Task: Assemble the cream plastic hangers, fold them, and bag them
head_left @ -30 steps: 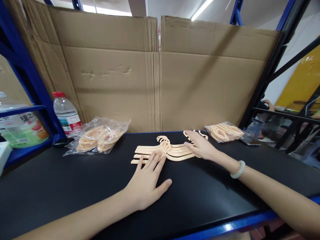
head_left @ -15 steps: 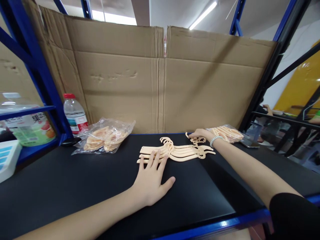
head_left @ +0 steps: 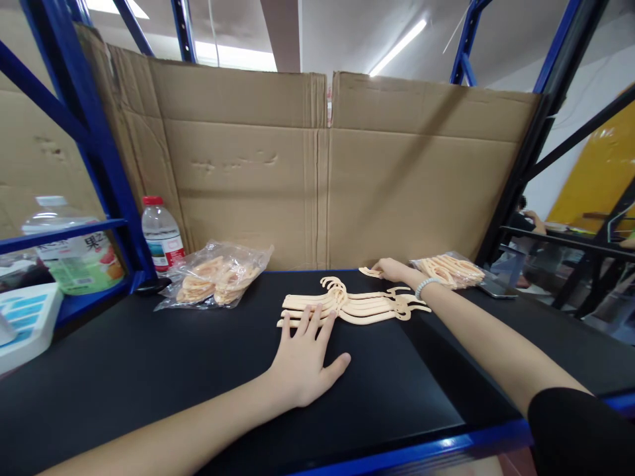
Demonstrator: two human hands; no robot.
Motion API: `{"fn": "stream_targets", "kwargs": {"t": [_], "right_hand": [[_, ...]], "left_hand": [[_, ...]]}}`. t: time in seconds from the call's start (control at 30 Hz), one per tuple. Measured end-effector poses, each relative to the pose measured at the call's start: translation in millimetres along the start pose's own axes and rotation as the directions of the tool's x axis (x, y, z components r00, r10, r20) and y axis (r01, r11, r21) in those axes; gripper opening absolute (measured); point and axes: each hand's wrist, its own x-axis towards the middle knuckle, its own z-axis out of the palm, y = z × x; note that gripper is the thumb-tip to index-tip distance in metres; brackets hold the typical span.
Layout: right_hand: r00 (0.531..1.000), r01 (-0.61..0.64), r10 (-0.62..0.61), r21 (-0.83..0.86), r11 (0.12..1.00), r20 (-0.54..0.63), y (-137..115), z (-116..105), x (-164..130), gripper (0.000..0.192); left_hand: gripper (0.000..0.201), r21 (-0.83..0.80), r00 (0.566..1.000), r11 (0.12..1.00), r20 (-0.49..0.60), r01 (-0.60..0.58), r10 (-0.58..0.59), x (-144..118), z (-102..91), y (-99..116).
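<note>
On the black tabletop [head_left: 149, 370]: a stack of cream hangers [head_left: 354, 305] at centre.
The left hand [head_left: 305, 357] lies flat, fingers spread, fingertips on the stack's left end; at two o'clock, the right hand [head_left: 394, 270] pinches a loose hanger [head_left: 370, 272] beside a bagged bundle [head_left: 451, 270].

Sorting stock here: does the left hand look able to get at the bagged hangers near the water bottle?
Probably yes: the left hand lies flat on the hanger stack, with bare black tabletop between it and the bag.
</note>
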Motion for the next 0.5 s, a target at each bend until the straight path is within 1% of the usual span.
{"fn": "stream_targets", "kwargs": {"t": [0.13, 0.23, 0.3, 0.37, 0.4, 0.5], "right_hand": [[0.99, 0.033, -0.032, 0.004, 0.999, -0.138, 10, 7, -4, 0.028], [0.964, 0.033, -0.026, 0.02, 0.999, -0.264, 15, 13, -13, 0.051], [0.939, 0.038, -0.022, 0.04, 0.998, -0.342, 13, 15, -22, 0.059], [0.916, 0.07, -0.041, 0.059, 0.996, -0.398, 5, 18, -36, 0.061], [0.907, 0.097, -0.061, 0.066, 0.993, -0.416, -1, 20, -45, 0.059], [0.889, 0.199, -0.152, 0.066, 0.978, -0.433, -27, 29, -80, 0.049]], "left_hand": [[0.076, 0.008, 1.0, 1.0, 0.025, 0.013, -0.014, -1, -2.4, 1], [0.078, 0.001, 0.999, 1.0, 0.035, 0.021, -0.021, -1, -4.5, 2], [0.08, 0.004, 1.0, 1.0, 0.004, 0.021, -0.021, -2, -5.3, 2], [0.081, 0.01, 1.0, 1.0, -0.023, 0.009, -0.009, -4, -5.8, 2], [0.081, 0.01, 1.0, 1.0, -0.017, -0.001, 0.001, -5, -6.1, 2], [0.079, -0.006, 0.999, 1.0, 0.04, -0.024, 0.025, -8, -6.9, 2]]}}
